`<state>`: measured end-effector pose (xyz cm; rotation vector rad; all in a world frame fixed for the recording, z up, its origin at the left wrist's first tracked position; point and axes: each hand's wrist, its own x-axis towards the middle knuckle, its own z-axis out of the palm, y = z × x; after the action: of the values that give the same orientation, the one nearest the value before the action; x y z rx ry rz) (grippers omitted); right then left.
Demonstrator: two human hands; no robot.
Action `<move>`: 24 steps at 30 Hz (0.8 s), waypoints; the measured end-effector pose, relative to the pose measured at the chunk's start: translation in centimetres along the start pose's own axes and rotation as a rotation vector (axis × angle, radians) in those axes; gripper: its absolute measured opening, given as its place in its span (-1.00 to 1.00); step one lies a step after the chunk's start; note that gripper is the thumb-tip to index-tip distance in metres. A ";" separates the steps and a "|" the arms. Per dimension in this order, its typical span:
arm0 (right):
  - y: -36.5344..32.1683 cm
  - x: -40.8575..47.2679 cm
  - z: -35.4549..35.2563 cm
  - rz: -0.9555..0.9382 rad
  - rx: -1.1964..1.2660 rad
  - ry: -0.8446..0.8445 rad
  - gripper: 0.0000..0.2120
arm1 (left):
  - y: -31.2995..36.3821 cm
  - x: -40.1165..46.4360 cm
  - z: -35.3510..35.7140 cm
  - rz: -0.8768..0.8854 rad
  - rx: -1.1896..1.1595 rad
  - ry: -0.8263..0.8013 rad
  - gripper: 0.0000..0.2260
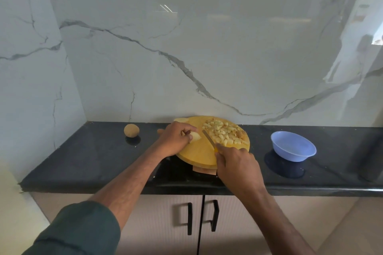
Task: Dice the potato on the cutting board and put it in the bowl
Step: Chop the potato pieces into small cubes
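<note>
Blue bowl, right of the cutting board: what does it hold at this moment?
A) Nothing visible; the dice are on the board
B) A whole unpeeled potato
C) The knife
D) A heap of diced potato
A: the blue bowl shows only its bare inside, while the diced potato lies heaped on the cutting board, and the right hand holds the knife there.

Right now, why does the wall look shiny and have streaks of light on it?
Head view: the glossy marble wall mirrors bright streaks and a hazy room; the dark counter reflects the blue bowl beneath it; the wide lens bends the edges.
</note>
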<state>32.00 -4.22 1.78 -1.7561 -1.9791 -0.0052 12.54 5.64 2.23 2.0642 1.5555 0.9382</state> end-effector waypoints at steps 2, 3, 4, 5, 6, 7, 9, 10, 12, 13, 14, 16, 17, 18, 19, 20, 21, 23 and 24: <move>0.0 -0.1 0.0 0.007 0.016 -0.002 -0.63 | 0.0 0.1 -0.4 -0.022 0.020 -0.021 -0.78; -0.1 -0.2 0.1 0.007 0.022 -0.005 -0.64 | 0.0 0.1 -0.6 -0.025 0.032 -0.011 -0.78; -0.2 -0.3 0.1 0.008 0.026 -0.006 -0.64 | 0.0 0.0 -0.7 -0.021 0.046 0.005 -0.77; -0.3 -0.2 0.2 0.005 0.028 -0.005 -0.64 | 0.0 -0.1 -0.7 -0.015 0.056 0.020 -0.74; -0.4 -0.2 0.2 0.003 0.032 -0.002 -0.64 | 0.1 -0.2 -0.7 -0.008 0.055 0.038 -0.71; -0.6 -0.2 0.3 0.002 0.039 0.000 -0.64 | 0.0 -0.4 -0.6 -0.006 0.050 0.048 -0.68; -0.9 -0.2 0.4 0.000 0.050 -0.003 -0.64 | -0.1 -0.7 -0.6 0.007 0.068 0.061 -0.65; -1.1 -0.2 0.4 -0.004 0.051 -0.001 -0.64 | -0.3 -0.8 -0.5 0.014 0.080 0.068 -0.66; -1.5 -0.2 0.5 -0.011 0.048 0.009 -0.63 | -0.4 -1.0 -0.7 0.017 0.092 0.088 -0.74; -1.8 -0.1 0.5 -0.014 0.044 0.012 -0.63 | -0.4 -1.0 -0.7 0.011 0.104 0.094 -0.76; -2.1 -0.1 0.6 -0.018 0.041 0.014 -0.63 | -0.4 -1.1 -0.7 0.006 0.121 0.095 -0.76; -2.6 0.1 0.8 -0.024 0.042 0.020 -0.63 | -0.3 -1.0 -0.5 -0.005 0.155 0.106 -0.78; -2.9 0.2 1.0 -0.028 0.040 0.027 -0.63 | -0.2 -1.0 -0.3 -0.016 0.160 0.119 -0.79; -3.1 0.3 1.1 -0.030 0.036 0.035 -0.63 | -0.1 -1.0 0.0 -0.028 0.157 0.135 -0.80; -3.2 0.4 1.3 -0.030 0.030 0.041 -0.63 | 0.1 -1.1 0.2 -0.035 0.154 0.152 -0.81; -3.4 0.6 1.4 -0.029 0.022 0.042 -0.63 | 0.1 -1.1 0.4 -0.039 0.149 0.165 -0.82; -3.4 0.7 1.5 -0.028 0.014 0.041 -0.63 | 0.1 -1.1 0.6 -0.041 0.146 0.173 -0.82; -3.5 0.8 1.5 -0.032 0.001 0.035 -0.65 | 0.2 -1.2 0.7 -0.045 0.147 0.182 -0.82; -3.5 0.8 1.4 -0.037 -0.009 0.031 -0.67 | 0.2 -1.2 0.8 -0.048 0.148 0.184 -0.81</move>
<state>28.20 -3.63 1.89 -1.7143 -1.9925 -0.0531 13.02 4.51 1.46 2.0785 1.8103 1.0500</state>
